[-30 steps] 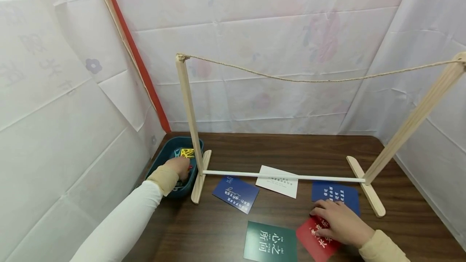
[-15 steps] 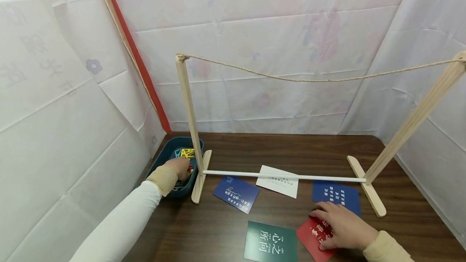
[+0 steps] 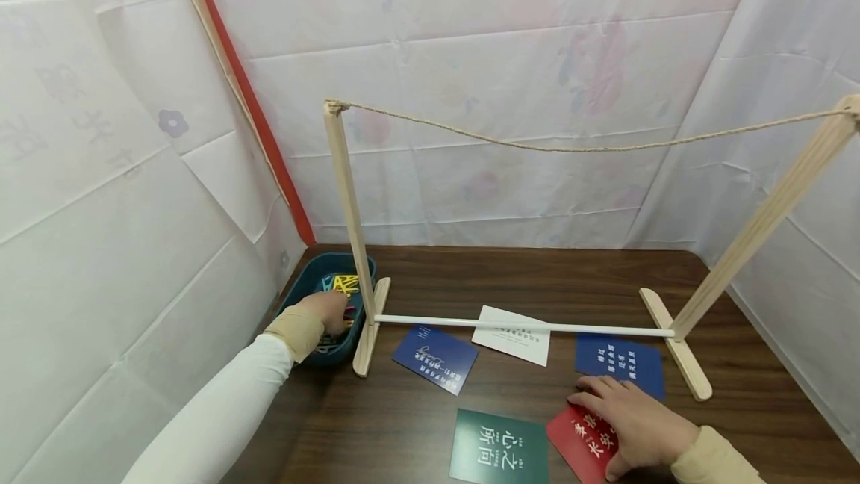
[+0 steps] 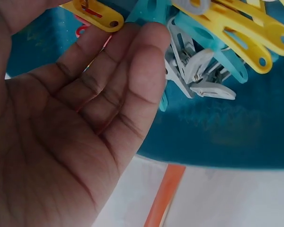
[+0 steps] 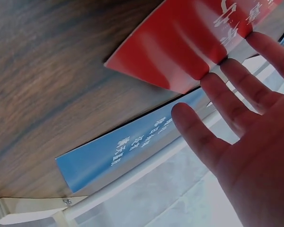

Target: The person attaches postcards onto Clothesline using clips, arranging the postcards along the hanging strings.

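My left hand (image 3: 328, 310) reaches into a teal bin (image 3: 298, 297) of plastic clothespins. In the left wrist view the hand (image 4: 61, 142) has loosely curved fingers, and a yellow clothespin (image 4: 92, 14) lies against the thumb and fingertips. Whether it is pinched is unclear. White and teal clothespins (image 4: 199, 71) lie just beyond. My right hand (image 3: 634, 424) rests flat on a red card (image 3: 581, 443) at the table's near edge. The right wrist view shows straight, spread fingers (image 5: 213, 99) touching the red card (image 5: 180, 42).
A wooden frame stands across the table: left post (image 3: 346, 208), sagging rope (image 3: 571, 146), white bottom rod (image 3: 524, 326). Around it lie a green card (image 3: 499, 447), two blue cards (image 3: 434, 357) (image 3: 621, 361) and a white card (image 3: 513, 338). White sheeting walls surround the table.
My right hand has drawn back slightly toward me on the red card, which shifted a little. My left hand has stayed in the bin.
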Motion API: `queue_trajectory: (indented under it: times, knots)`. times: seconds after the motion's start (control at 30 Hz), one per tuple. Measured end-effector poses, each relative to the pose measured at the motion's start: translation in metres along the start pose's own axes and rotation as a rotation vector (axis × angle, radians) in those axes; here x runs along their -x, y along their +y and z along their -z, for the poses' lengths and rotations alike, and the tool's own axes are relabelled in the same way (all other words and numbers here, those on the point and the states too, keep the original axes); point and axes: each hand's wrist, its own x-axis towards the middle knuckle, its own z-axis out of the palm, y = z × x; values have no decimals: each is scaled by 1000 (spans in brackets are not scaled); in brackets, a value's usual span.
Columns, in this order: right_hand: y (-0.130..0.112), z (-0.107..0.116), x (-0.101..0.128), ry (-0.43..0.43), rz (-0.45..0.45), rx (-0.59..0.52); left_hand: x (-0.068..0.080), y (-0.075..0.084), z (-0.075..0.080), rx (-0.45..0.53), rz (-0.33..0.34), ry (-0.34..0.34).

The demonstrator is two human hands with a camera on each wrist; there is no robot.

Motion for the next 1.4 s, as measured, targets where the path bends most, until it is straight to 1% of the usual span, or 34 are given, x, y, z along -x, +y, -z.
queue_trajectory:
  times: [0.1, 0.17, 0.27, 0.47, 0.6, 0.77, 0.87, 1.07, 1.17, 1.3, 1.4]
  knots:
    - [-2, 1, -2, 9, 7, 11, 0, -3, 1, 3, 16, -3]
    - [-2, 1, -4, 12, 14, 22, 1, -5, 2, -1, 13, 6]
    - [-1, 1, -8, 7, 16, 34, 3, -7, 5, 0, 0, 26]
    - [1, 3, -12, -22, 28, 40, 8, -11, 9, 26, -47, 62]
    - [1, 5, -13, -14, 51, 55, 10, -16, 11, 23, -80, 97]
    - [1, 5, -12, -8, 40, 56, 13, -21, 16, 41, -92, 104]
    - [2, 5, -13, -7, 28, 52, 16, -25, 20, 57, -88, 105]
    - [3, 2, -14, 39, 48, 84, 22, -29, 30, 85, -113, 125]
    - [1, 1, -13, 65, 47, 94, 25, -30, 34, 103, -125, 145]
    - [-1, 2, -10, 111, 54, 103, 25, -33, 36, 112, -143, 197]
    - [-1, 3, -9, 141, 60, 108, 23, -36, 35, 121, -151, 243]
